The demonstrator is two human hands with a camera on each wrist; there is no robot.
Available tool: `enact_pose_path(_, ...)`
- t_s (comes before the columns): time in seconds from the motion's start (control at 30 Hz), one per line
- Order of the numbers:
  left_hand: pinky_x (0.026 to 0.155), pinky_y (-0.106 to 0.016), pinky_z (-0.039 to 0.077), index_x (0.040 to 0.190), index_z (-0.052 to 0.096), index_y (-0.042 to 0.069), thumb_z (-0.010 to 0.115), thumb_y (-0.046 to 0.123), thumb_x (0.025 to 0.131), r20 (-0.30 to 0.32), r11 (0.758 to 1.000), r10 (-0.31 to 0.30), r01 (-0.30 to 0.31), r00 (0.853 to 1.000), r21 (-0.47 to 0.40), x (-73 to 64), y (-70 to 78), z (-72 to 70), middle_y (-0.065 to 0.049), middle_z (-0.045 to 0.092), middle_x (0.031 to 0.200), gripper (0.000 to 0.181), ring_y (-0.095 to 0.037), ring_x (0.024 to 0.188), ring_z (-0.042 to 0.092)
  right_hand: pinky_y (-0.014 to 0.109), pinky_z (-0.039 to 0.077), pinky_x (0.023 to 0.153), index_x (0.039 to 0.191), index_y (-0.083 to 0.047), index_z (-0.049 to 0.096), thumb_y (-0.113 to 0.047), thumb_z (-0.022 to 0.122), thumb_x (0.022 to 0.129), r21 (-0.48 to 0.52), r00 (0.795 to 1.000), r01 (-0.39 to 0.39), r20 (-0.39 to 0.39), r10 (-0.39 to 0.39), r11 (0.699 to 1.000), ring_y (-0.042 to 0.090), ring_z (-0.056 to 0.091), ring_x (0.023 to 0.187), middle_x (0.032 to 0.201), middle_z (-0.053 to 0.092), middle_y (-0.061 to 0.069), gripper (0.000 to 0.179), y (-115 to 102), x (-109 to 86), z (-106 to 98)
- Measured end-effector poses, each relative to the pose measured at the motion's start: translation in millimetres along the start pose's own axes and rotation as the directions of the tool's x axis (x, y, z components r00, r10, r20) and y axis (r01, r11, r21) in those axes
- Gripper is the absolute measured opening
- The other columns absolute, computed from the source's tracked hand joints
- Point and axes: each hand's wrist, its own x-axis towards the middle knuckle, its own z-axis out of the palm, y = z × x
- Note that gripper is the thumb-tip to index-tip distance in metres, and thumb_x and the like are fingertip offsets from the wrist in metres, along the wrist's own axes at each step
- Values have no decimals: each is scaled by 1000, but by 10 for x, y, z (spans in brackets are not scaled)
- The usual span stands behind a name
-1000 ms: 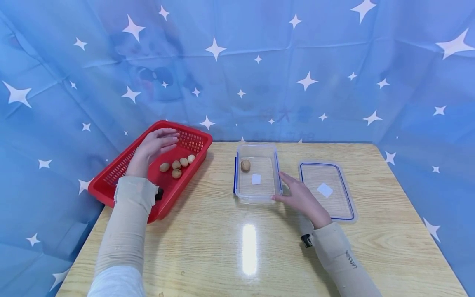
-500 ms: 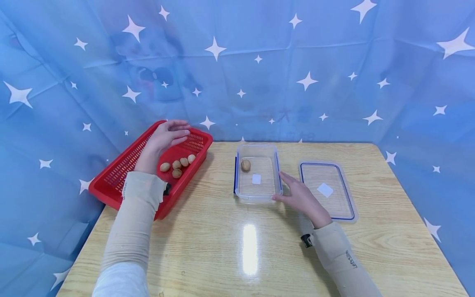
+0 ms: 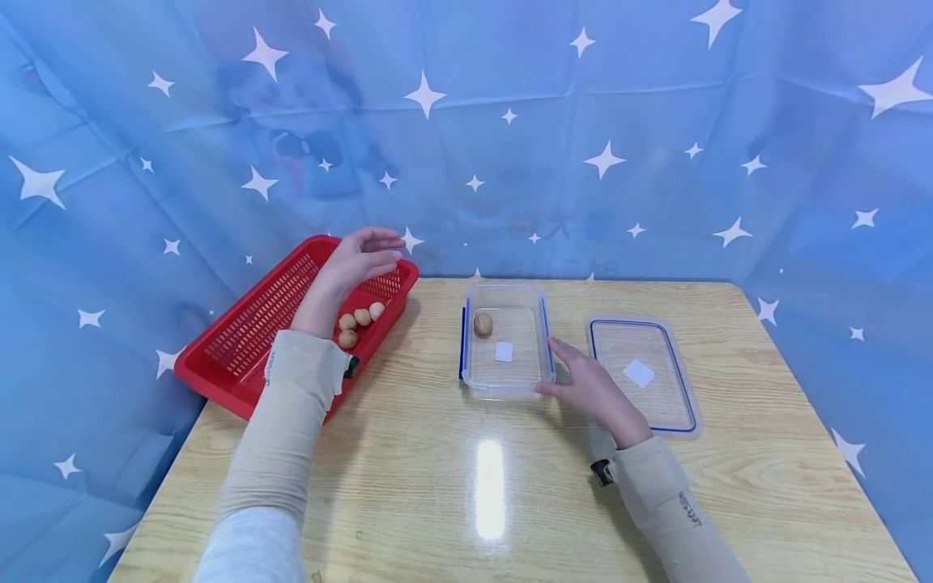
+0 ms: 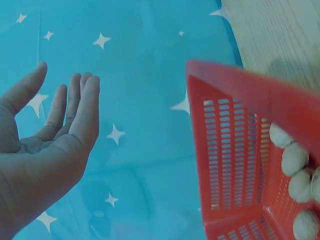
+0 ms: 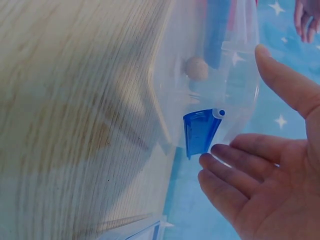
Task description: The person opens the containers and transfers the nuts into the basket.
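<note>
My left hand [image 3: 360, 255] hovers over the far right part of a red plastic basket [image 3: 219, 385]. Its palm and fingers hold nothing in the left wrist view. Several walnuts [image 3: 362, 317] lie in the basket, partly hidden behind my left wrist. In the middle of the table stands a clear plastic food container [image 3: 521, 324] with blue clasps. One walnut [image 3: 483, 325] sits inside it, toward the left. At the container's right side is my right hand [image 3: 586, 385], thumb at the near right corner. Its relaxed fingertips are beside a hanging blue clasp [image 5: 201, 129] in the right wrist view.
The container's clear lid [image 3: 649, 348], with a blue seal, lies flat to the right of my right hand. A blue star-patterned curtain [image 3: 474, 146] hangs behind and beside the wooden table [image 3: 415, 486].
My left hand has moved right and slightly away across the basket, now covering one of the walnuts from view. My right hand and the container have stayed where they were.
</note>
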Motion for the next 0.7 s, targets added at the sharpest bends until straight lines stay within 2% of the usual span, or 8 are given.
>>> enact_pose_path(0.17, 114, -42, 44, 144, 45, 9, 63, 14, 98, 20, 1000, 19, -19, 1000, 2, 13, 2, 121, -11, 49, 147, 50, -28, 132, 53, 63, 29, 117, 155, 2, 26, -36, 70, 93, 2, 1000, 0, -1, 0, 1000, 47, 28, 147, 161, 27, 26, 85, -7, -2, -2)
enact_pose_path(0.37, 112, -45, 46, 142, 48, 12, 67, 18, 95, 11, 997, 43, -44, 999, 65, 37, -46, 276, -9, 51, 146, 51, -26, 131, 53, 63, 28, 117, 156, 2, 25, -35, 70, 93, 2, 1000, -4, 1, 4, 1000, 47, 27, 147, 161, 27, 26, 85, -13, -2, -6)
enact_pose_path(0.6, 111, -41, 47, 141, 49, 11, 66, 16, 96, 43, 996, 64, -66, 997, 66, 65, -121, 445, -10, 53, 144, 49, -26, 130, 53, 62, 28, 118, 155, 3, 26, -35, 70, 93, 5, 1000, 4, -6, -4, 1000, 47, 28, 147, 160, 27, 27, 86, -20, -4, -6)
enact_pose_path(0.7, 111, -40, 47, 142, 48, 9, 65, 15, 96, 59, 997, 59, -61, 996, 35, 83, -159, 521, -12, 53, 144, 49, -27, 130, 54, 62, 28, 118, 155, 3, 25, -36, 70, 93, 8, 1000, 5, -6, -5, 1000, 47, 28, 147, 160, 27, 27, 86, -22, -6, -5)
